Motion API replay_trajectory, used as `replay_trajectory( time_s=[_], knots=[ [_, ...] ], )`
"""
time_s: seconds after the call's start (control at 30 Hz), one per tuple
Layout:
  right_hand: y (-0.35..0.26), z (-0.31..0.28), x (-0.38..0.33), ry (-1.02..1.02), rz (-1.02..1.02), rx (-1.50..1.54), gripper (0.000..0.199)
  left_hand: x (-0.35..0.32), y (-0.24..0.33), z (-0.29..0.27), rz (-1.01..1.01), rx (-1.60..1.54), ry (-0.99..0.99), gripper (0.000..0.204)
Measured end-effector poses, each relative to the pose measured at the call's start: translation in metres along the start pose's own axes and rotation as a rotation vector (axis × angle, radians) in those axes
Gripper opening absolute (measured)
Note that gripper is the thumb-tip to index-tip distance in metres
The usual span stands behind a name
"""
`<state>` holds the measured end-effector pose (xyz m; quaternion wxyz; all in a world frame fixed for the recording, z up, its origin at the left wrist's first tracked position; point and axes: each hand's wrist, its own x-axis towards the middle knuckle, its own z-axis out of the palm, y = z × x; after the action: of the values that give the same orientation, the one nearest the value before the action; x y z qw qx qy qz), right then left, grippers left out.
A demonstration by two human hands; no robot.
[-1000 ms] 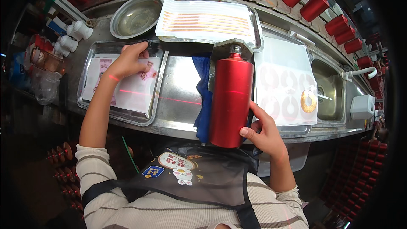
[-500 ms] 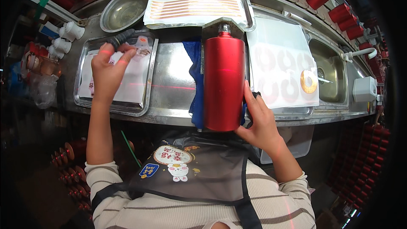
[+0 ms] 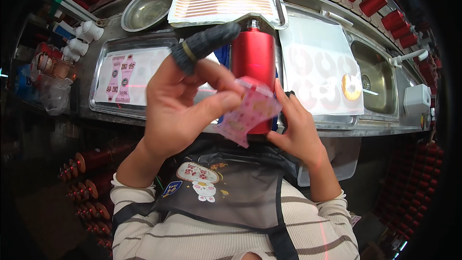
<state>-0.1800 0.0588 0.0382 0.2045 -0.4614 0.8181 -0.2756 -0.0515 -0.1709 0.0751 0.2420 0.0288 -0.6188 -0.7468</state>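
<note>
My left hand (image 3: 180, 103) pinches a pink printed label (image 3: 250, 113) between thumb and fingertips, holding it up in front of a red bottle (image 3: 252, 58). A black finger cot (image 3: 207, 43) covers its index finger, which points away to the right. The bottle lies on its side with its silvery neck at the far end, on a blue cloth (image 3: 224, 58). My right hand (image 3: 303, 130) rests against the bottle's right side near its base, thumb and fingers closed on it. More pink labels (image 3: 120, 79) lie on a white sheet in a metal tray (image 3: 115, 110) at left.
A metal bowl (image 3: 147, 9) stands at the far left. Behind the bottle, a tray carries a sheet of gold strips (image 3: 221, 5). To the right are a sheet with ring shapes (image 3: 317, 82), one gold ring label (image 3: 352, 87), a sink (image 3: 373, 74) and a white jug (image 3: 417, 100).
My left hand has lifted a pink label from the left tray and carried it right and nearer, over the bottle. The right hand stays at the bottle's side.
</note>
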Motion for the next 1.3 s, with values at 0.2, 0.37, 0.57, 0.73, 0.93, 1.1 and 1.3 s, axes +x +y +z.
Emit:
replay_trajectory(
  time_s=[0.2,0.37,0.57,0.73,0.93,1.1,1.3],
  knots=[
    [0.009,-0.014,-0.004,0.063,0.107,0.279,0.066,0.029,-0.067,0.021,-0.066,0.182,0.180,0.030],
    [-0.025,0.002,0.004,0.370,-0.051,0.137,0.059,0.032,-0.085,0.020,0.027,0.256,0.175,0.028],
    [-0.027,0.006,0.015,0.239,-0.039,-0.017,0.068,0.041,-0.086,0.017,0.015,0.248,0.212,0.035],
    [-0.016,0.001,0.010,0.136,-0.038,0.071,0.068,0.027,-0.085,0.000,0.096,0.556,0.099,0.049],
    [-0.014,-0.007,0.009,0.006,0.028,0.165,0.070,0.011,-0.087,-0.001,0.229,0.838,-0.219,0.080],
    [-0.013,-0.010,0.016,0.087,0.016,0.169,0.067,0.015,-0.091,0.001,0.188,0.905,-0.243,0.082],
    [-0.017,-0.006,0.014,0.060,0.005,0.104,0.070,-0.012,-0.084,-0.010,0.199,0.820,-0.320,0.084]
  ],
)
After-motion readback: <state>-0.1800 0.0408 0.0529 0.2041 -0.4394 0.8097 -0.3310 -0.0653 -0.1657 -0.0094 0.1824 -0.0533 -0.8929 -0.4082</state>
